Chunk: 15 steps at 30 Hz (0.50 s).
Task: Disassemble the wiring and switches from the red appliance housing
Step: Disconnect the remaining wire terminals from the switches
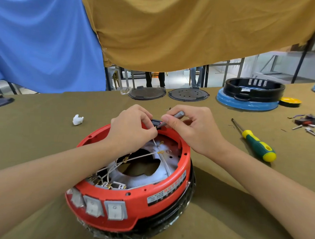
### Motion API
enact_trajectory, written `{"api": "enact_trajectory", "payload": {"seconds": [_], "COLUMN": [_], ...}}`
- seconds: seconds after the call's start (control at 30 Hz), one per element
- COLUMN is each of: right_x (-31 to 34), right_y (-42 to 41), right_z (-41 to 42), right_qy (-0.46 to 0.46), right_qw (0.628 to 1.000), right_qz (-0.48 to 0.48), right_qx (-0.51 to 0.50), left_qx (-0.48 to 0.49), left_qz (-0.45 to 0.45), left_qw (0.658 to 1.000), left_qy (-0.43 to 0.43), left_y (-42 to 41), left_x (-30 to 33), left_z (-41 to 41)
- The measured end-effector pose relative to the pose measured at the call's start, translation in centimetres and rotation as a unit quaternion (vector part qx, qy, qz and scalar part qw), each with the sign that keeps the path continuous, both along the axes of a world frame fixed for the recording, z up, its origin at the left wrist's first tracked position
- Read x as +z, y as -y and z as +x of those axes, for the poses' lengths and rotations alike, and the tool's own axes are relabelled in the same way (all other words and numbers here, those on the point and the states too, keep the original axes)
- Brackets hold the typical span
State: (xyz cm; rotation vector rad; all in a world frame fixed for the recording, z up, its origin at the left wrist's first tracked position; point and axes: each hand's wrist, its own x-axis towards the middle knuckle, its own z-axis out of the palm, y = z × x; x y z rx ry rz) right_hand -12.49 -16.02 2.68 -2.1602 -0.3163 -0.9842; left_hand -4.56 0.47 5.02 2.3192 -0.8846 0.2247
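At the red housing (132, 190) far rim, the left hand (133, 125) pinches the black switch (155, 122); the right hand (188, 128), beside it, grips a metal tool (173, 116) angled into it

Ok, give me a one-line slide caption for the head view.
Both hands work at the far rim of the red housing: left hand steadies a black part, right hand applies a grey tool.
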Motion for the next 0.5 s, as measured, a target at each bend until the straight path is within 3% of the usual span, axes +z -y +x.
{"api": "enact_trajectory", "payload": {"seconds": [0.5], "right_x": [0.02], "right_y": [0.55], "right_z": [-0.01], "right_qy": [-0.001], "right_qw": [0.998], "right_qz": [-0.057], "right_qx": [-0.009], "left_qx": [-0.002], "left_qz": [-0.006], "left_qw": [1.0], "left_qy": [-0.011], "left_y": [-0.05], "left_x": [-0.04], "left_z": [0.23]}}
